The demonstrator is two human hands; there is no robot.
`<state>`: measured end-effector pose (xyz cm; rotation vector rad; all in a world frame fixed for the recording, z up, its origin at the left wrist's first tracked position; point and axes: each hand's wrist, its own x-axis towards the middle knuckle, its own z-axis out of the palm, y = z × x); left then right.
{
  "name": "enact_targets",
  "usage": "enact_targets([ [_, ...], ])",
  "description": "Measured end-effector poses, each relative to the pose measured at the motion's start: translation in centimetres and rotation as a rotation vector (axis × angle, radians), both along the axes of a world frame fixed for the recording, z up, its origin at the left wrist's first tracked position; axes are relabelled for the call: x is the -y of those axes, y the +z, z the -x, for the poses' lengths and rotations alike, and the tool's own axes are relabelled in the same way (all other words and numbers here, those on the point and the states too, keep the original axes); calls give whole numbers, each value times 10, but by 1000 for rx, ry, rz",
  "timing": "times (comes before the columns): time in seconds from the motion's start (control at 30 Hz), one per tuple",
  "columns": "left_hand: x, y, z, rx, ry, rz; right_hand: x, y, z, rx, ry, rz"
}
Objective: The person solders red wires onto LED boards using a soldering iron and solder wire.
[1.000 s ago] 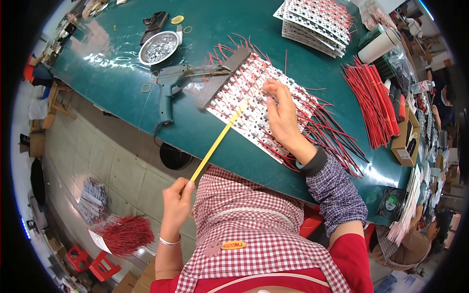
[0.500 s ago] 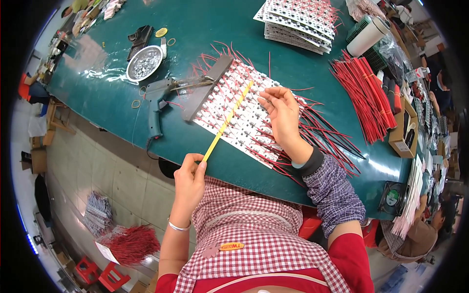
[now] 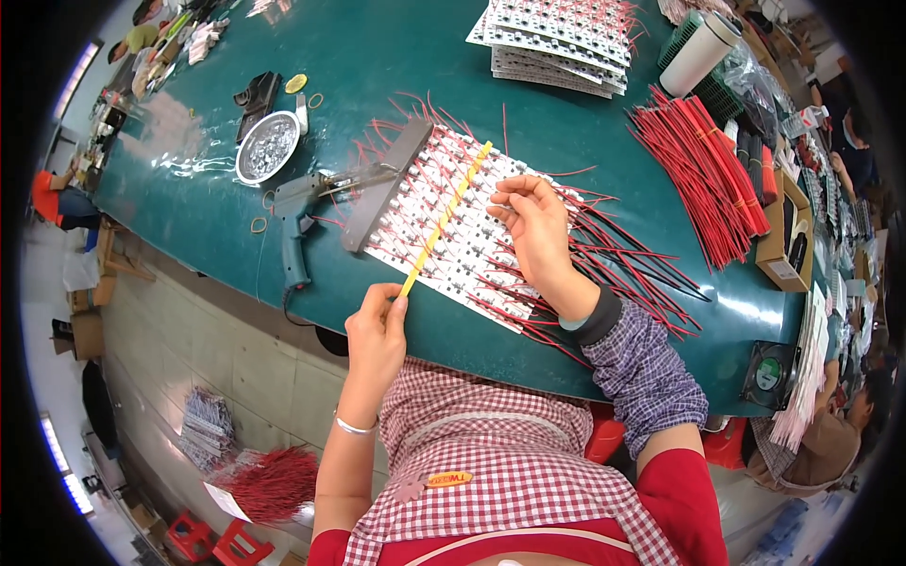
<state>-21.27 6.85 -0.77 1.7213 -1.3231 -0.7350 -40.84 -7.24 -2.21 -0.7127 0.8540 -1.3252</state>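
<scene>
A white circuit-board panel (image 3: pixel 444 269) lies tilted on the green table, with rows of small dark parts and thin red wires. Across it runs a narrow yellow strip (image 3: pixel 447 219). My left hand (image 3: pixel 376 338), at the board's near edge, pinches the strip's lower end. Over the right part of the board hovers my right hand (image 3: pixel 540 231), its fingers curled in toward the thumb; whatever they may hold is too small to make out. Red and black wires (image 3: pixel 628 255) fan out beneath and beyond that wrist. A grey bar (image 3: pixel 389 189) rests along the board's left edge.
Left of the bar sits a teal soldering gun (image 3: pixel 294 236), its metal tip reaching the bar. Behind it stands a metal bowl (image 3: pixel 267 148). Stacked boards (image 3: pixel 557 47) are at the back, red wire bundles (image 3: pixel 698 179) and a cardboard box (image 3: pixel 785 236) at right.
The whole view has shifted slightly. My left hand still grips the yellow strip, which keeps nearly the same line across the board. My right hand stays above the board, its fingers still curled.
</scene>
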Motion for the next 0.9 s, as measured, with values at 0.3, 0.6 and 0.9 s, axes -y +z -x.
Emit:
enact_targets([
  [0.3, 30, -10, 7, -298, -19, -1, 8, 13, 13, 94, 40, -54],
  [0.6, 27, -1, 15, -68, -6, -14, 76, 27, 45, -397, -28, -6],
  [0.9, 21, -10, 12, -66, -87, 141, 117, -3, 46, -1096, 160, 338],
])
